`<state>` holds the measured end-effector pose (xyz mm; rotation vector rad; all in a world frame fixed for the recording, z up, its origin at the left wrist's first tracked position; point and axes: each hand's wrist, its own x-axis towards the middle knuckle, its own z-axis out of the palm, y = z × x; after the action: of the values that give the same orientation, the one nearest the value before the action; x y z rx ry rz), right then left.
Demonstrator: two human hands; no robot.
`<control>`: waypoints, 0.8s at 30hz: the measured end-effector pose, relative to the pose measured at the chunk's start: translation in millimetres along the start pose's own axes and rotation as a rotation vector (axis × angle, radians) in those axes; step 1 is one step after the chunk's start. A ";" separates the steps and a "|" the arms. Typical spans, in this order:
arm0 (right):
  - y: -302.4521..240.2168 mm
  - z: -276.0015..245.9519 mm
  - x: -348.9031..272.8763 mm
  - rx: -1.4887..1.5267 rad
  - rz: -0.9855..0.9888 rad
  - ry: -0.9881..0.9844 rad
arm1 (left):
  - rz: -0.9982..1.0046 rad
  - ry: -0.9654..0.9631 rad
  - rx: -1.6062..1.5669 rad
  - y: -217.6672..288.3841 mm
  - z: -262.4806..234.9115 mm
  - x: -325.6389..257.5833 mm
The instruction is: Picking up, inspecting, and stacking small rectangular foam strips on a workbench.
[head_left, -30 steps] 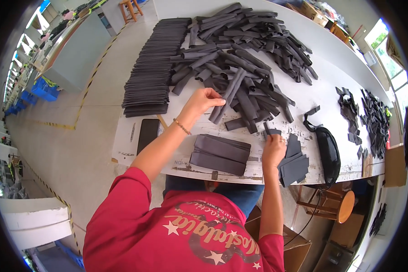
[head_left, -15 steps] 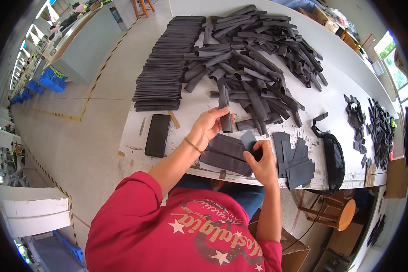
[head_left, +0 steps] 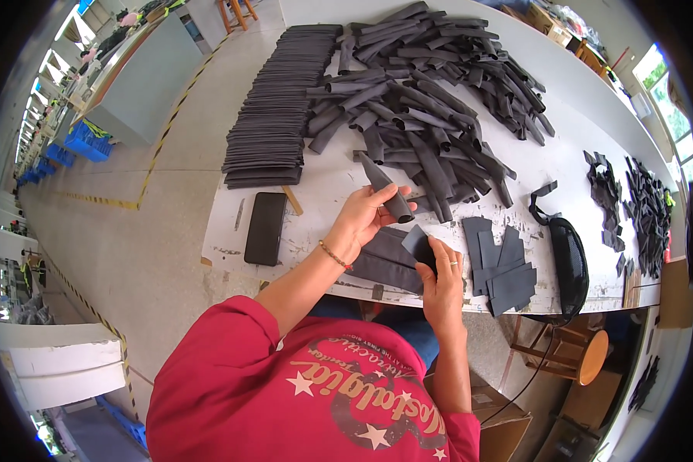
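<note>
Factory floor (long worktables point(head_left: 323, 185), floor tape point(head_left: 155, 154), stacked black strips point(head_left: 273, 115)).

A person in a red shirt leans over a white desk point(head_left: 316, 192). Their left hand point(head_left: 359, 221) grips a dark grey tube piece point(head_left: 387, 189), while the right hand point(head_left: 442, 279) pinches a small flat dark piece point(head_left: 418, 242). A heap of dark tubes point(head_left: 431, 92) lies beyond, a neat stack of flat strips point(head_left: 273, 115) to the left, and a black phone point(head_left: 265, 228) nearby.
</note>
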<state>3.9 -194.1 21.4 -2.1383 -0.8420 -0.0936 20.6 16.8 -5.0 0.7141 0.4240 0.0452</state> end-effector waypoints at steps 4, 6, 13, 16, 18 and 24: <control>-5.5 1.2 1.6 0.122 0.051 0.075 | 0.005 -0.001 0.020 -3.8 2.1 1.1; -6.8 1.3 1.9 0.117 0.062 0.081 | 0.008 -0.009 0.030 -5.0 3.2 1.3; -3.6 6.4 9.7 -0.031 -0.022 0.226 | -0.017 -0.068 0.059 -6.4 6.1 -3.8; -1.6 4.0 13.3 -0.147 -0.097 0.274 | -0.020 -0.069 0.039 -6.1 7.0 -8.1; 1.0 5.9 13.4 -0.240 -0.120 0.291 | 0.012 -0.059 0.044 -8.1 8.6 -11.0; -11.7 13.1 20.2 -0.294 -0.121 0.288 | 0.180 -0.051 0.073 -17.9 23.9 -29.7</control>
<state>9.9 -168.7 27.3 -2.2684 -0.8233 -0.6068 0.9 -17.2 10.3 0.8228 0.3132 0.1810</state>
